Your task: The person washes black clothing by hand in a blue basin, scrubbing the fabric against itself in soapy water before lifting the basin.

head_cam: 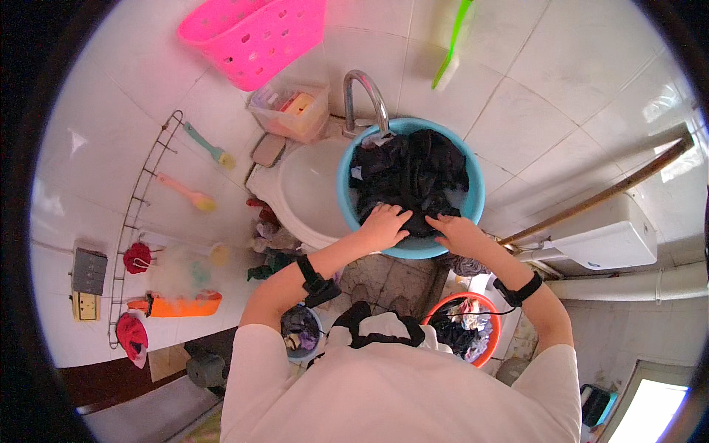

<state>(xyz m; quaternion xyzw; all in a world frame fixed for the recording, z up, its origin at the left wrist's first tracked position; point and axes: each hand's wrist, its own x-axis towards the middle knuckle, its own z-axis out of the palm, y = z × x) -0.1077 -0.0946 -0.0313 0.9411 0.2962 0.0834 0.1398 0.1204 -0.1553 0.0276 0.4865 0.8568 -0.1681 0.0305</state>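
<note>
A round blue plastic basin [477, 188] sits at the right side of a white washbasin [310, 188]. Dark wet clothing [412, 166] fills it, with some water around the cloth. My left hand [386, 228] lies on the near part of the clothing, fingers apart. Just to its right, my right hand [455, 231] touches the cloth by the near rim, its thumb and index finger apart. I see no fold of cloth clearly pinched in either hand. The chrome faucet [349, 99] arches over the basin's far rim, and its outlet is over the clothes.
A pink perforated basket [277, 47] and a green brush [455, 41] hang on the tiled wall. Left of the faucet stands a plastic box [296, 119]. A wooden pole [604, 191] leans by a white cistern [615, 238]. Below are a red-orange laundry basin [497, 332] and a blue bucket [317, 324].
</note>
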